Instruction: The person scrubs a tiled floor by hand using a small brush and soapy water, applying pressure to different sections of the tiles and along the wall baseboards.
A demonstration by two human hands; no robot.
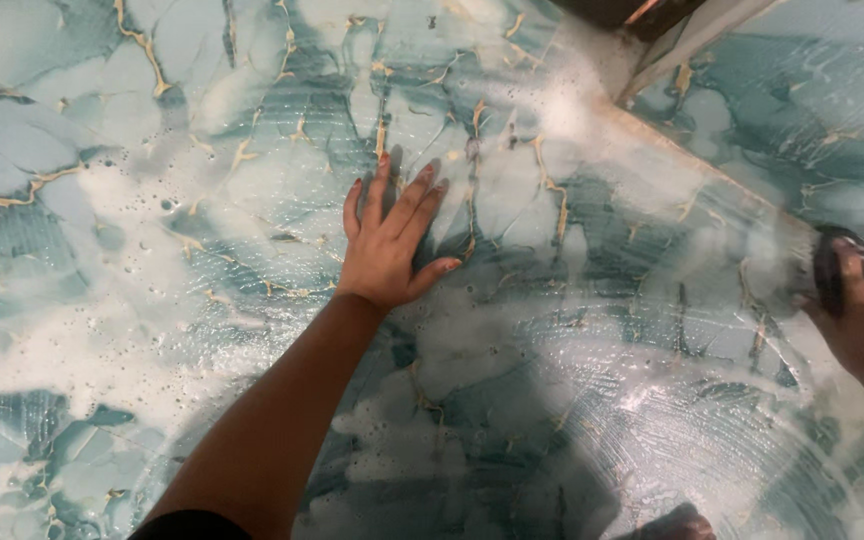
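Note:
My left hand (389, 240) lies flat, fingers spread, pressed on a wet, soapy floor (202, 300) of teal marble-patterned tile with gold veins. My right hand (857, 315) is at the right edge, closed around a dark scrubbing tool (832, 262), held against the tile near the base of a wall. Curved scrub marks in the white foam (672, 420) fan out below and left of the right hand.
A tiled wall (812, 100) of the same pattern rises at the upper right, meeting the floor along a diagonal seam. A dark gap (632, 12) shows at the top by a corner. A dark rounded shape (677, 523) pokes in at the bottom edge.

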